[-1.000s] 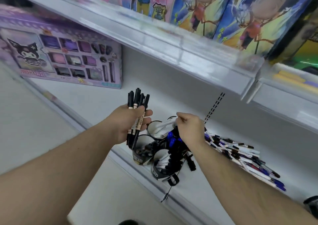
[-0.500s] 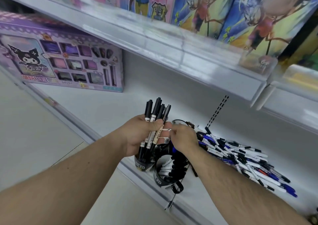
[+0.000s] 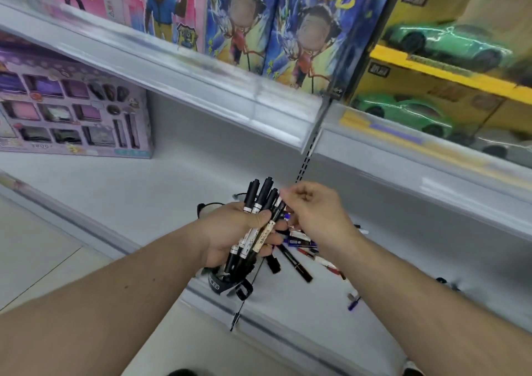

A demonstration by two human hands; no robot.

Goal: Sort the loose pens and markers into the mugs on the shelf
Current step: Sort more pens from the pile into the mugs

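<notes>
Markers point(image 3: 260, 217): bundle gripped in left hand point(image 3: 230, 231); right hand point(image 3: 313, 214) pinching one; best squared before dropping into mug point(image 3: 221, 282)

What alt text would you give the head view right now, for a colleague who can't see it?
The left hand grips a bundle of black markers upright above a mug at the shelf edge, while the right hand pinches at the bundle's top. Loose pens lie on the shelf behind; a purple toy box stands at left.
</notes>
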